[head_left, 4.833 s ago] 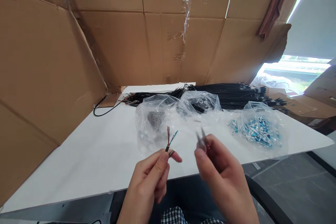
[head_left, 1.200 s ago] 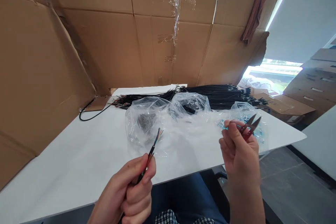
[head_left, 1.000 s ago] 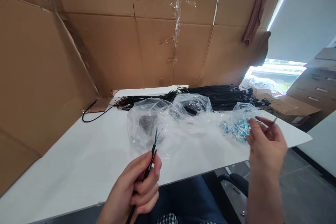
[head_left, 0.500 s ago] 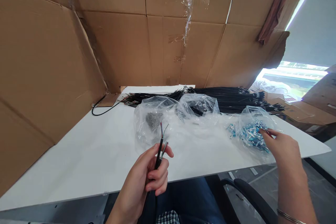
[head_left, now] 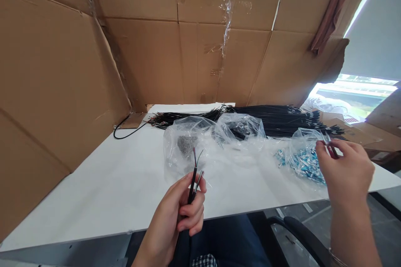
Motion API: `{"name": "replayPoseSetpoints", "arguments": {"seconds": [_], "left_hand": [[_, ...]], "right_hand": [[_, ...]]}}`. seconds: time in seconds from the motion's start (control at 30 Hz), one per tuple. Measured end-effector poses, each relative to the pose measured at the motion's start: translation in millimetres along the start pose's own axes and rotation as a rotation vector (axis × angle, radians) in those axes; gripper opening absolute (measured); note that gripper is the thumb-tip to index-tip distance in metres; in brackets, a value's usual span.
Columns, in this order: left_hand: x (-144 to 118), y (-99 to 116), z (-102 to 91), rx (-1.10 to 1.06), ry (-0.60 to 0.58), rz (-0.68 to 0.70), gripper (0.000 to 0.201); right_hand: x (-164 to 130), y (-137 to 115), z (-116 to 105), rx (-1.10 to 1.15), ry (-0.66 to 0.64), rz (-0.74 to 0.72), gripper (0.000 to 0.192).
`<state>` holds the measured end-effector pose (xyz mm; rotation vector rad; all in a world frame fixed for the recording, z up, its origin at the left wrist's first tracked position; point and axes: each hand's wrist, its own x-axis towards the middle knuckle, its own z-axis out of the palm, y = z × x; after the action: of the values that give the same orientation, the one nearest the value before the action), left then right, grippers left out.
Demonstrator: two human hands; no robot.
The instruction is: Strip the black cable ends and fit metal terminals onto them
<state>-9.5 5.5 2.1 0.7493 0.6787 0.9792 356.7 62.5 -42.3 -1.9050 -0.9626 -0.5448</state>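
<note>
My left hand (head_left: 188,206) is closed around a black cable (head_left: 193,181). Thin coloured wires fan out of its stripped upper end, and a second end with silvery tips pokes up beside it between the fingers. At the right, my right hand (head_left: 347,171) pinches a pair of tweezers (head_left: 331,150) with dark red sides and silvery tips pointing upward. Just left of that hand lies a heap of small blue and silver pieces (head_left: 305,162), partly in a clear plastic bag (head_left: 305,134).
Long bundles of black cables (head_left: 272,120) lie along the back of the white table (head_left: 125,192). A clear bag with small grey pieces (head_left: 187,145) and another crumpled bag (head_left: 241,127) are in front. Cardboard walls (head_left: 150,62) stand behind and left. A chair armrest (head_left: 302,238) is below.
My right hand has risen from the blue pieces and turned, so the tweezers now point upward. My left hand keeps its hold on the cable, and the view has shifted slightly.
</note>
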Motion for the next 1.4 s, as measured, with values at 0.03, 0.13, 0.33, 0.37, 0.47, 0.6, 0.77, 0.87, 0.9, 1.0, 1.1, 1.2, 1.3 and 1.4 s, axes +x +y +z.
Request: {"name": "replayPoseSetpoints", "arguments": {"seconds": [0.03, 0.13, 0.33, 0.37, 0.47, 0.6, 0.77, 0.87, 0.9, 1.0, 1.1, 1.2, 1.3, 1.4], "left_hand": [[0.0, 0.3, 0.1, 0.006, 0.011, 0.001, 0.038], [0.8, 0.6, 0.1, 0.067, 0.070, 0.039, 0.034], [3.9, -5.2, 8.4, 0.144, 0.289, 0.261, 0.026], [3.9, -6.8, 11.0, 0.132, 0.332, 0.321, 0.026], [2.8, -11.3, 18.5, 0.045, 0.400, 0.432, 0.025], [4.9, -14.1, 22.5, -0.111, 0.435, 0.404, 0.031], [20.6, -7.0, 6.9, -0.096, 0.541, 0.435, 0.030], [28.9, 10.6, -8.7, 0.056, 0.591, 0.539, 0.010], [31.1, 20.3, -12.9, 0.111, 0.606, 0.565, 0.007], [42.1, 61.9, -19.5, 0.330, 0.716, 0.682, 0.006], [72.0, 116.7, -19.7, 0.420, 0.640, 0.820, 0.010], [120.0, 166.2, -21.2, 0.571, 0.710, 0.864, 0.021], [164.1, 190.6, -30.0, 0.756, 0.718, 0.795, 0.037], [188.9, 194.2, -43.8, 0.964, 0.777, 0.709, 0.028]], "right_hand": [[2.3, -2.0, -1.2, -0.057, -0.086, 0.070, 0.015], [3.4, -7.3, -2.2, -0.090, -0.242, 0.237, 0.018], [-57.1, -67.2, -15.8, 0.708, -0.556, 0.339, 0.040], [-73.4, -82.5, -22.2, 0.842, -0.687, 0.326, 0.040], [-120.6, -122.4, -41.5, 1.042, -1.001, 0.161, 0.028], [-159.7, -144.4, -48.4, 1.104, -1.249, -0.029, 0.017], [-148.9, -143.3, -36.3, 1.078, -1.211, -0.187, 0.021], [-113.4, -142.5, -27.9, 1.059, -1.166, -0.305, 0.015], [-97.4, -143.6, -23.4, 1.067, -1.113, -0.318, 0.017], [-39.5, -155.9, -0.8, 1.111, -0.901, -0.257, 0.028], [24.8, -185.9, 37.8, 1.127, -0.828, -0.066, 0.032], [79.1, -226.5, 88.4, 1.028, -0.826, -0.028, 0.029], [110.7, -257.6, 140.2, 0.863, -0.890, -0.041, 0.027], [126.8, -258.9, 182.5, 0.623, -0.961, -0.046, 0.030]]}}
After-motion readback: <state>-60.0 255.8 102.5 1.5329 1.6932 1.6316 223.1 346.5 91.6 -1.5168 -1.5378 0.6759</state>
